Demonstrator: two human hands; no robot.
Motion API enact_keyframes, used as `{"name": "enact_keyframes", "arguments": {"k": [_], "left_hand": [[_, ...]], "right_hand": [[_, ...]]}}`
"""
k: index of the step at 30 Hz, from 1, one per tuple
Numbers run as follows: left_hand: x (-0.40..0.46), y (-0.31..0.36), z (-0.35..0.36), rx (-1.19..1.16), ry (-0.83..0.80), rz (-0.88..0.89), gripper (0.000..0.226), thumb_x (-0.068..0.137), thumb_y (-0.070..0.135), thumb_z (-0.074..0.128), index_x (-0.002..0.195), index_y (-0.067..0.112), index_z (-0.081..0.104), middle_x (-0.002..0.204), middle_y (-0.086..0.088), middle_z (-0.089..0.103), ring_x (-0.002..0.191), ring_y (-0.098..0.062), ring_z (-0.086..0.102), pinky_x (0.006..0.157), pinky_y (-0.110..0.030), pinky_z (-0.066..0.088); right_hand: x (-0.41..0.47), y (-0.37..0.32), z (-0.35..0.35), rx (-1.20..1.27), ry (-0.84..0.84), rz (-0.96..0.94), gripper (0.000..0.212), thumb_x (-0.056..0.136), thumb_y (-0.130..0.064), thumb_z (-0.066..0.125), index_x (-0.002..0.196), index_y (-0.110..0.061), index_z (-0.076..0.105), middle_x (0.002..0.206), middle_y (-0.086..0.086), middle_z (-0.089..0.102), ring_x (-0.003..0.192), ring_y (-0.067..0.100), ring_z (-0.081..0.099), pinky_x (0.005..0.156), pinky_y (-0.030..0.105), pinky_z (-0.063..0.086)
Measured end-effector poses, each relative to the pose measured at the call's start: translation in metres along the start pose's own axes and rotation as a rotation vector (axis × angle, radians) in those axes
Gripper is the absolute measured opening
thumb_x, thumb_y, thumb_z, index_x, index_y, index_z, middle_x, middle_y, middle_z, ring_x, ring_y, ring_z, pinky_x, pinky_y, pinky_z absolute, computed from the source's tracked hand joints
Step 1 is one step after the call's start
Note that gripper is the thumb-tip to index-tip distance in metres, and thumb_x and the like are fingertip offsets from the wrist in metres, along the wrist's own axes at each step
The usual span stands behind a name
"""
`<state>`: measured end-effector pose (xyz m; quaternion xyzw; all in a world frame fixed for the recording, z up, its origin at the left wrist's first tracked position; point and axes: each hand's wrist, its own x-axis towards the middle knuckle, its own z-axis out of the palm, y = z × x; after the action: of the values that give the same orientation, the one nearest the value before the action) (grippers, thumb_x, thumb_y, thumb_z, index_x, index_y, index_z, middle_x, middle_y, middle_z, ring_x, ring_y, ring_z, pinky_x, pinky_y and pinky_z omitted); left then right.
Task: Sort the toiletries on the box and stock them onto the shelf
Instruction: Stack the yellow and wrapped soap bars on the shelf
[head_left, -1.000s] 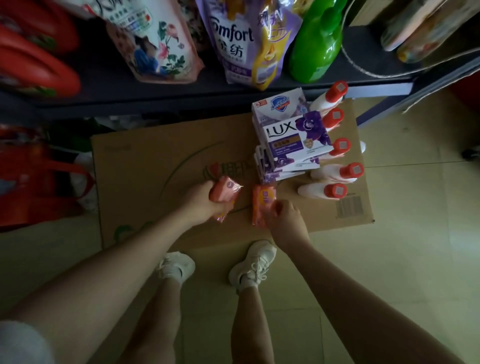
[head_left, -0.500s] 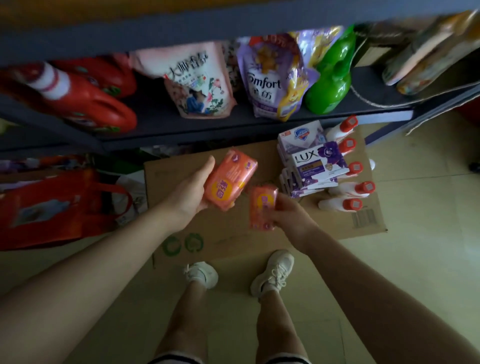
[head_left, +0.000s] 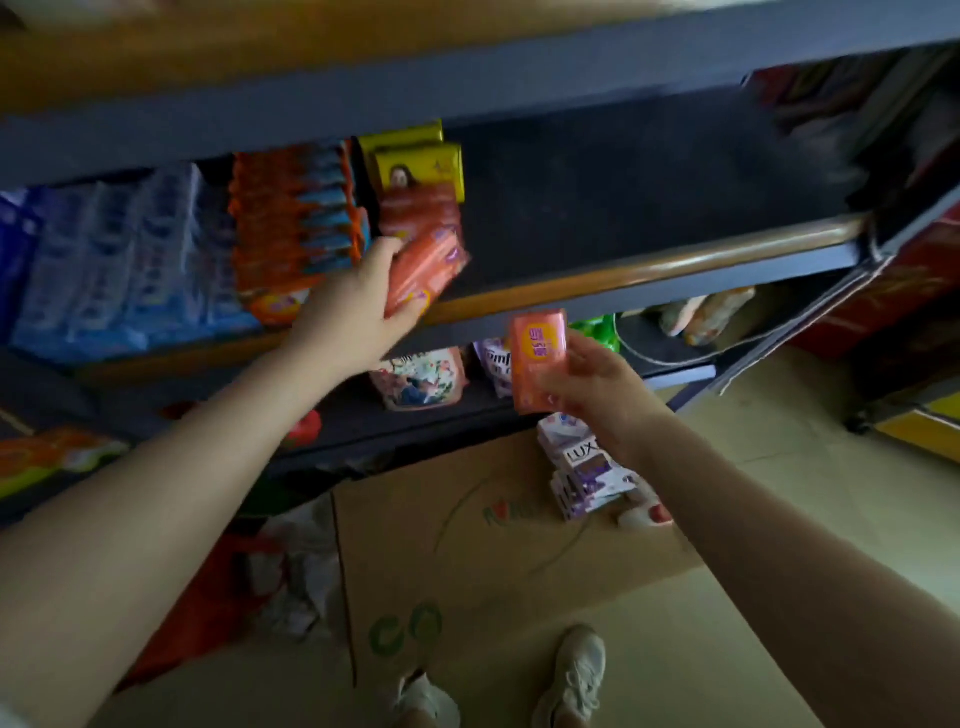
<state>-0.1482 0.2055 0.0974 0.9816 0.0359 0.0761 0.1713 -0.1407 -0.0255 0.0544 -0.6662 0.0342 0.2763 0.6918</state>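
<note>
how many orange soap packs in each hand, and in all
Left hand: 1 orange soap pack, at the shelf edge
Right hand: 1 orange soap pack, short of the shelf
Total: 2

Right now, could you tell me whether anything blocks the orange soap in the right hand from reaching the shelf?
Nothing visible does: the shelf is bare right of the left hand's soap pack, above the right hand's orange soap.

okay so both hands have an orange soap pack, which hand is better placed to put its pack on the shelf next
Left. The left hand already holds its orange pack over the shelf's front rail, right by the matching orange packs. The right hand grips its pack lower, below that rail.
</note>
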Motion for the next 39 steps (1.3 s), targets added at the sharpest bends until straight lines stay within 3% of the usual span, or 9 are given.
{"name": "enact_keyframes", "arguments": {"k": [3, 9, 13, 19, 23, 27, 33, 36, 39], "left_hand": [[0.030, -0.005, -0.008, 0.258, -0.039, 0.049, 0.053, 0.090, 0.028, 0.057, 0.135, 0.009, 0.036, 0.110, -0.028, 0.060, 0.093, -0.045, 0.059, 0.072, -0.044, 0.046], [0.065, -0.002, 0.019, 0.363, -0.191, 0.043, 0.044, 0.090, 0.028, 0.057, 0.125, 0.008, 0.039, 0.111, -0.022, 0.061, 0.100, -0.040, 0.058, 0.081, -0.042, 0.045], [0.074, -0.008, 0.039, 0.466, -0.092, 0.061, 0.039, 0.090, 0.029, 0.057, 0.118, 0.004, 0.046, 0.117, -0.020, 0.058, 0.112, -0.036, 0.050, 0.098, -0.043, 0.033], [0.082, -0.018, 0.047, 0.511, -0.040, 0.008, 0.042, 0.088, 0.032, 0.058, 0.118, 0.003, 0.051, 0.121, -0.017, 0.053, 0.117, -0.034, 0.041, 0.097, -0.043, 0.028], [0.070, -0.022, 0.043, 0.320, 0.035, 0.036, 0.040, 0.090, 0.029, 0.055, 0.124, 0.009, 0.050, 0.126, -0.012, 0.053, 0.120, -0.033, 0.041, 0.095, -0.044, 0.030], [0.034, -0.031, 0.030, 0.087, 0.239, 0.158, 0.033, 0.084, 0.018, 0.055, 0.114, 0.005, 0.058, 0.116, -0.014, 0.059, 0.108, -0.037, 0.050, 0.085, -0.045, 0.040], [-0.006, -0.051, 0.025, 0.074, 0.111, 0.295, 0.037, 0.086, 0.025, 0.042, 0.114, 0.006, 0.058, 0.113, -0.010, 0.058, 0.107, -0.023, 0.043, 0.086, -0.041, 0.044], [-0.012, -0.059, 0.024, 0.059, 0.086, 0.294, 0.036, 0.086, 0.024, 0.043, 0.113, 0.006, 0.058, 0.113, -0.010, 0.058, 0.104, -0.024, 0.044, 0.085, -0.041, 0.044], [-0.017, -0.062, 0.022, 0.034, 0.066, 0.297, 0.035, 0.086, 0.024, 0.043, 0.111, 0.006, 0.060, 0.111, -0.010, 0.058, 0.102, -0.027, 0.048, 0.084, -0.041, 0.044]], "right_hand": [[0.008, -0.023, 0.006, -0.224, 0.110, -0.124, 0.038, 0.079, 0.007, 0.062, 0.114, -0.009, 0.062, 0.098, 0.015, 0.066, 0.084, 0.022, 0.060, 0.081, 0.041, 0.054], [0.038, -0.054, 0.009, -0.550, 0.206, -0.327, 0.047, 0.078, -0.012, 0.067, 0.122, -0.024, 0.059, 0.098, 0.001, 0.069, 0.081, 0.020, 0.067, 0.076, 0.042, 0.057], [0.059, -0.064, 0.003, -0.763, 0.281, -0.442, 0.044, 0.082, -0.021, 0.067, 0.125, -0.020, 0.054, 0.109, 0.005, 0.067, 0.096, 0.023, 0.062, 0.081, 0.034, 0.049], [0.090, -0.058, 0.001, -1.246, 0.328, -0.641, 0.042, 0.087, -0.014, 0.059, 0.128, -0.015, 0.050, 0.120, 0.012, 0.060, 0.105, 0.038, 0.048, 0.086, 0.041, 0.039], [0.110, -0.053, 0.017, -1.211, 0.159, -0.583, 0.048, 0.088, -0.013, 0.059, 0.134, -0.023, 0.049, 0.129, 0.009, 0.055, 0.118, 0.036, 0.044, 0.097, 0.044, 0.040], [0.131, -0.050, 0.035, -1.146, 0.057, -0.534, 0.051, 0.085, -0.008, 0.061, 0.133, -0.024, 0.052, 0.128, 0.011, 0.055, 0.117, 0.033, 0.050, 0.093, 0.041, 0.046], [0.138, -0.045, 0.058, -1.032, 0.134, -0.471, 0.054, 0.077, -0.020, 0.071, 0.123, -0.005, 0.048, 0.125, 0.018, 0.044, 0.104, 0.030, 0.051, 0.081, 0.027, 0.038], [0.132, -0.043, 0.064, -1.038, 0.131, -0.522, 0.058, 0.078, -0.024, 0.072, 0.124, -0.003, 0.044, 0.126, 0.019, 0.039, 0.103, 0.035, 0.051, 0.083, 0.034, 0.041], [0.125, -0.040, 0.066, -1.109, 0.083, -0.559, 0.040, 0.085, -0.019, 0.063, 0.120, -0.002, 0.053, 0.122, 0.021, 0.043, 0.104, 0.037, 0.052, 0.089, 0.036, 0.044]]}}
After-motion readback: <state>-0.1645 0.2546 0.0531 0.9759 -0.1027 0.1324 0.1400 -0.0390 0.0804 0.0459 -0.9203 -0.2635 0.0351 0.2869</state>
